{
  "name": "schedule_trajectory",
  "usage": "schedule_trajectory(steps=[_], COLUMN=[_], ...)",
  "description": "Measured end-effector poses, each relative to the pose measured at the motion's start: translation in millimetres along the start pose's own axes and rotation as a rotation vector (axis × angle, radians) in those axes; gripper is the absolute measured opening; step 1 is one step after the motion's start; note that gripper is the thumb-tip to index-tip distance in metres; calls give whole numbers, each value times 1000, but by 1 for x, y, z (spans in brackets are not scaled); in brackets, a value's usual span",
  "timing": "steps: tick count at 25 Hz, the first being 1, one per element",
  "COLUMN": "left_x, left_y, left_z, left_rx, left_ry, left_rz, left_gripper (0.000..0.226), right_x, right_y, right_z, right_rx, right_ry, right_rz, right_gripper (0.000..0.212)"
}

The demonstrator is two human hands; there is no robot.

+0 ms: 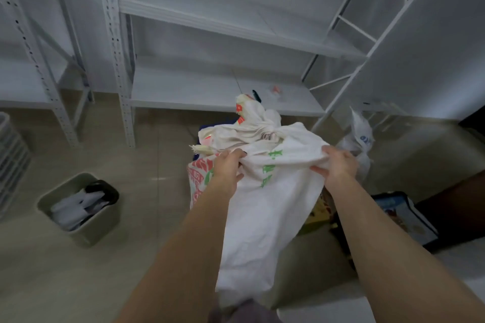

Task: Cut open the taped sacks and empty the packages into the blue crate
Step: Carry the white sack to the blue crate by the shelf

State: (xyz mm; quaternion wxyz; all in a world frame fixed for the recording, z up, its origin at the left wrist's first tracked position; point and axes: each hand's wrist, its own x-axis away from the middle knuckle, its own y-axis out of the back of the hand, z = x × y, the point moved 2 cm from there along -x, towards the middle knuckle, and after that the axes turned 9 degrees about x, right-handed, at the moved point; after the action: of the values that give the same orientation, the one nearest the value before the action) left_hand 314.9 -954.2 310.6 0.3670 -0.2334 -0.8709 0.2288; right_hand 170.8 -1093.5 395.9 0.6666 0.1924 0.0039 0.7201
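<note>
Both hands are on the white woven sack with green print (pixel 262 212), which hangs mid-frame over the tiled floor (pixel 147 165). Left hand (pixel 228 162): grip clamped on its upper left edge. Right hand (pixel 338 165): grip clamped on the upper right edge, cloth bunched in the fingers. Just behind it is a crumpled white sack with red-orange print (pixel 244 128), touching it. A dark blue sliver (pixel 202 129) shows behind that, mostly covered, can't tell what it is. A yellow package (pixel 319 214) is half hidden at the sack's right side. Further right are a dark flat pack with a blue picture (pixel 409 220) and a white plastic bag with blue print (pixel 359 134). Well left of the sack is a grey-green plastic bin (pixel 101 228) holding white bags. White metal shelving (pixel 210 105) stands behind.
</note>
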Motion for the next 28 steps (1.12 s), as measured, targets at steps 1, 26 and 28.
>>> schedule_trajectory(steps=[1, 26, 28], left_x=[-12, -263, -275], left_y=[-12, -331, -361], left_z=[-3, -51, -55], left_rx=[1, -214, -266], left_ry=[-13, 57, 91], left_rz=[-8, 291, 358], left_gripper=[28, 6, 5], right_x=[-17, -412, -431], right_y=[-6, -60, -52], right_z=[8, 220, 241], right_rx=[3, -416, -478], right_ry=[3, 154, 195], right_rz=[27, 123, 94], right_gripper=[33, 21, 22])
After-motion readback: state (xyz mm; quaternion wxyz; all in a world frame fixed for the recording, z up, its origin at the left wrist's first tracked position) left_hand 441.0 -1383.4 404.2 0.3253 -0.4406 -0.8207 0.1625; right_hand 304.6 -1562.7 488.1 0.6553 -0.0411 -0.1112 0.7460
